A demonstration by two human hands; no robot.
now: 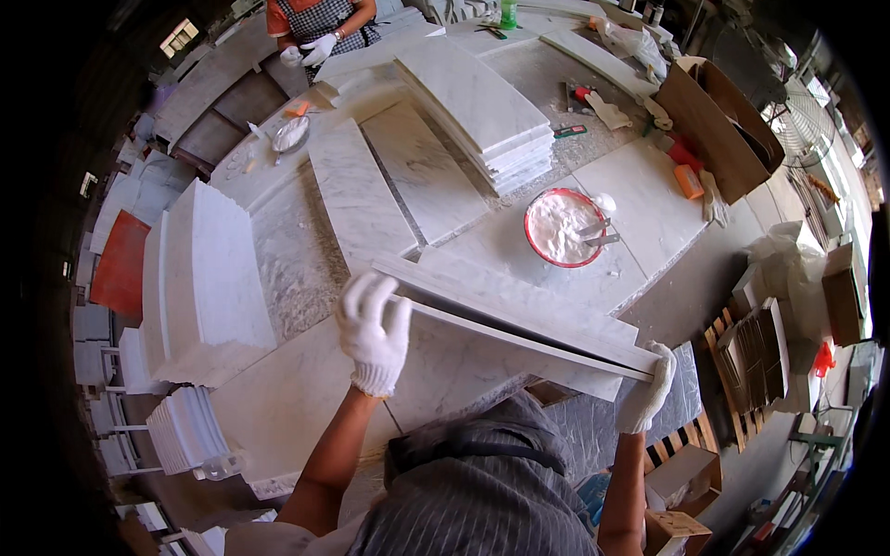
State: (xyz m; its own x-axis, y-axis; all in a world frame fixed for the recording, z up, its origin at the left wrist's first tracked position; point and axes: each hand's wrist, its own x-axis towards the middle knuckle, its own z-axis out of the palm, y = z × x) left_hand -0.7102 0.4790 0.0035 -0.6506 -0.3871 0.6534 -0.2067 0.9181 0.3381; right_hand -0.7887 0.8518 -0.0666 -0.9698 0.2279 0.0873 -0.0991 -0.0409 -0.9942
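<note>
My left hand (374,326), in a white knitted glove, grips the left end of a long white marble slab (510,341), fingers curled over its edge. My right hand (647,387), gloved too, closes around the slab's right end. The slab is tilted, its long edge upward. Just behind lies a second marble slab (528,298), with a narrow dark gap between them that tapers toward my right hand. Beyond the slabs stands a red-rimmed bowl (527,232) of white paste (558,222), with putty knives (598,233) resting in it. The undersides of both hands are hidden.
A stack of marble slabs (477,93) stands far center, beside two flat slabs (362,195). More slabs (218,278) stand on edge at left. A cardboard box (709,130) sits far right, near loose gloves (714,199). Across the table, a co-worker's gloved hands (320,49) show.
</note>
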